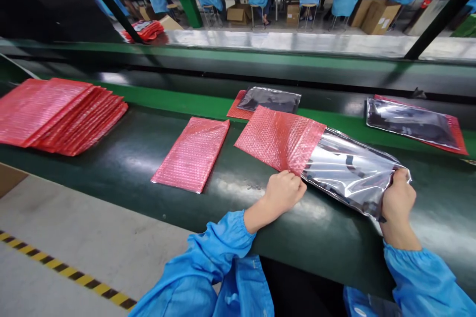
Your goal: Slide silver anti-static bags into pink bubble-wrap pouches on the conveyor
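My left hand [285, 189] is closed on the lower edge of a red bubble-wrap bag [278, 136], near the bag's mouth. A flat dark panel in a shiny clear plastic sleeve [349, 168] sticks out of that mouth to the right; its left end is hidden inside the bag. My right hand [399, 200] grips the sleeve's right end, fingers wrapped round the gathered film. Bag and panel sit just above or on the green work surface; I cannot tell whether they touch it. Another red bubble bag [191, 153] lies flat to the left.
A fanned stack of red bubble bags [55, 114] lies at far left. Behind the held bag is a wrapped dark panel [269, 99] on red wrap. A second wrapped panel [412, 121] lies at right. Dark posts [427, 20] rise behind the bench. Several people in blue coats sit beyond.
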